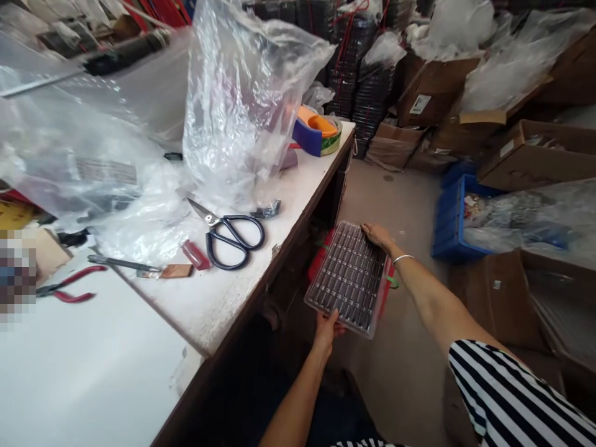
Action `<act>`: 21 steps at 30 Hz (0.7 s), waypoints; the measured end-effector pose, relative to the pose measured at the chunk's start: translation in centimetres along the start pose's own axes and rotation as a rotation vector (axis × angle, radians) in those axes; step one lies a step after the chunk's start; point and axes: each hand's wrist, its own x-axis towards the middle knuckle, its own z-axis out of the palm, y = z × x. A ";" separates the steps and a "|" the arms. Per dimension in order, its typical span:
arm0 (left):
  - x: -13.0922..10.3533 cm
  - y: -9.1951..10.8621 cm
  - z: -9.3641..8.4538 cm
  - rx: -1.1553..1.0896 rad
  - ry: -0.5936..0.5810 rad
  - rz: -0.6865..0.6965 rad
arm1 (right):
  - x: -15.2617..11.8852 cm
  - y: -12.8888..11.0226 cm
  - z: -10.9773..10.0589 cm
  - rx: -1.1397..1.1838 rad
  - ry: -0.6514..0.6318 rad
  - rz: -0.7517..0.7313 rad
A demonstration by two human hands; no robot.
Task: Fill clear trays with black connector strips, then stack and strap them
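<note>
A clear plastic tray (347, 273) with rows of small dark pieces is held low beside the table, over something red with green tabs. My left hand (327, 332) grips its near edge, with the thumb on top. At the far right corner of the tray, my right hand (376, 236) has its fingers closed over the rim. On the white table (288, 198) lie dark-handled scissors (235, 239), a small red piece (195, 254) and red-handled pliers (74, 285), all away from both hands.
Clear plastic bags (237, 99) cover the table's back, beside tape rolls (316, 130). A blue crate (454, 217) and cardboard boxes (498, 298) stand on the floor (391, 192) at the right. Stacks of black trays (347, 74) rise behind.
</note>
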 end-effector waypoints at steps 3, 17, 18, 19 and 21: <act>0.9 -0.4 -1.0 0.000 0.016 0.066 | 1.3 1.4 0.6 0.001 -0.044 0.003; 2.6 -1.6 -1.9 0.149 -0.124 0.092 | 4.3 2.7 1.3 0.170 0.022 0.181; 2.6 -1.8 -1.9 0.178 -0.109 0.106 | 4.2 2.8 1.6 0.177 0.054 0.187; 2.5 -1.9 -1.9 0.206 -0.099 0.118 | 4.1 2.8 1.7 0.182 0.088 0.190; 2.3 -2.0 -1.9 0.261 -0.099 0.131 | 3.7 2.8 1.9 0.188 0.153 0.195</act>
